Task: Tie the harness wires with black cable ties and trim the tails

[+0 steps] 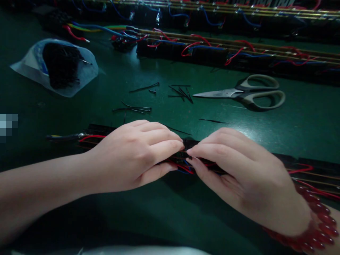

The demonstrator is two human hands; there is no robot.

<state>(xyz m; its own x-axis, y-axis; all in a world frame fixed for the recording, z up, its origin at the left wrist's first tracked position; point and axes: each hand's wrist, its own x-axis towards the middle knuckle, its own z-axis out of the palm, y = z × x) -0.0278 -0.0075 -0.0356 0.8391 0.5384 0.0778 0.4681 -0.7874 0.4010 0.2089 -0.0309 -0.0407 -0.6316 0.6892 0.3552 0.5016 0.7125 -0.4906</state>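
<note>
A long black strip [313, 165] with brass-coloured rails and red and blue wires lies across the near part of the table. My left hand [145, 154] is closed over it from above, fingers on the far side and thumb along the near side. Close by on the right, my right hand [239, 170] pinches thumb and forefinger together at the strip's wires. Whatever lies between those fingertips is too small and covered to make out. Red wires [187, 168] show in the gap between the hands. Both palms hide much of the strip.
Scissors [239, 92] lie beyond my right hand. Loose black cable ties [135, 109] and cut-off pieces [183, 94] are scattered beyond the strip. At the far left stands an open plastic bag [89, 67] of black ties. More wired strips [225, 46] run along the back.
</note>
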